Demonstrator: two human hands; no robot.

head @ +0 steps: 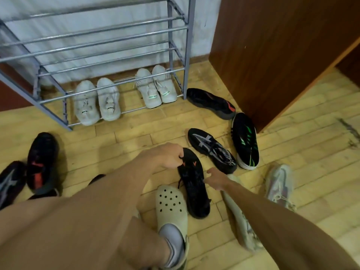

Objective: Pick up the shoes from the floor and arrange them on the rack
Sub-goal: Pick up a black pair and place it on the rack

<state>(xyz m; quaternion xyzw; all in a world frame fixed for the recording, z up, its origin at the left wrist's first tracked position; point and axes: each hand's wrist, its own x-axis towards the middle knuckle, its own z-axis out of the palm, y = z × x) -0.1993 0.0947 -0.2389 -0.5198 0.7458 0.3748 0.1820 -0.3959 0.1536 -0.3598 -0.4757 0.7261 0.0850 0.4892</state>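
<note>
A black shoe with orange marks (194, 184) lies on the floor in front of me. My left hand (167, 155) grips its toe end. My right hand (216, 179) hovers at the shoe's right side with fingers apart, holding nothing. The grey metal rack (109, 45) stands at the back; two pairs of white sneakers (97, 102) (155, 86) sit on its lowest bars. More black shoes lie loose: one with a silver star (211, 150), one with green stripes (245, 141), one by the rack's right leg (210, 103).
At the left lie a black and red shoe (41, 162) and a black shoe with a grey star (9, 182). A pale sneaker (278, 184) lies right, another (239, 217) under my right arm. My foot wears a cream clog (171, 209). A brown cabinet (272, 45) stands right.
</note>
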